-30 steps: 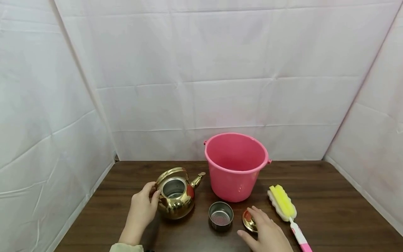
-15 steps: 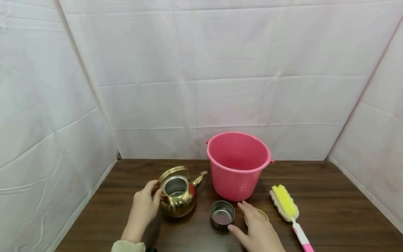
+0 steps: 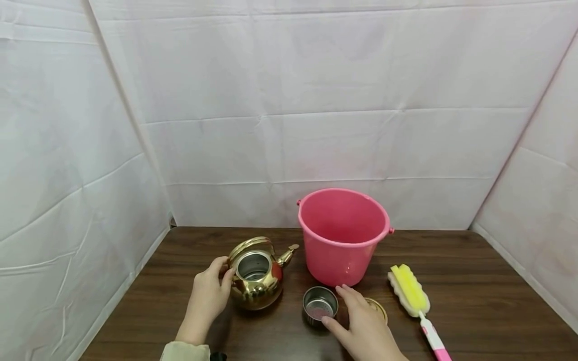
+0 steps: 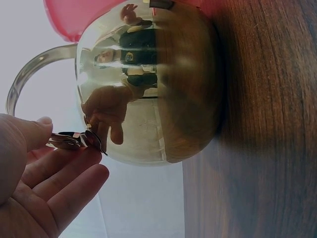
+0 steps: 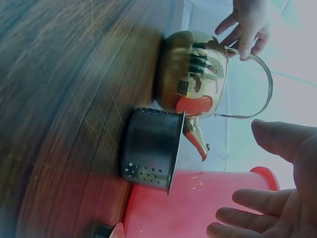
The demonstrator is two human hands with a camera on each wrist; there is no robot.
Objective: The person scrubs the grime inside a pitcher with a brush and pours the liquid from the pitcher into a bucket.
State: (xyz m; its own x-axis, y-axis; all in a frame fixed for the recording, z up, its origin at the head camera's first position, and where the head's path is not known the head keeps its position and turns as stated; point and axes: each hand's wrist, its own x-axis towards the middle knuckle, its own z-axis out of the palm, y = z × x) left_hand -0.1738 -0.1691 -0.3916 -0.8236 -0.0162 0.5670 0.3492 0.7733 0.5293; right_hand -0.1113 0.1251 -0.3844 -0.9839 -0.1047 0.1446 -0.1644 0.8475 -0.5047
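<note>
On the dark wood table a gold kettle [image 3: 257, 293] stands upright without its lid, spout toward the bucket. My left hand [image 3: 207, 296] pinches the base of its arched handle [image 4: 34, 69] between thumb and fingers; the left wrist view shows this close up. A small steel strainer basket [image 3: 316, 296] with holes in its wall [image 5: 153, 148] stands right of the kettle. My right hand [image 3: 363, 326], fingers spread, hovers at the basket's right side and holds nothing. Partly hidden behind that hand lies the round gold lid [image 3: 379, 308].
A pink bucket [image 3: 340, 268] stands behind the basket. At the right lies a brush with a yellow and white sponge head [image 3: 410, 291] and a white and pink handle [image 3: 433, 337]. White cloth walls [image 3: 271, 125] enclose the table [image 3: 478, 296] at the back and sides.
My right hand has moved left, from over the gold lid to beside the strainer basket. The left hand keeps its pinch on the kettle handle. The head view has shifted slightly.
</note>
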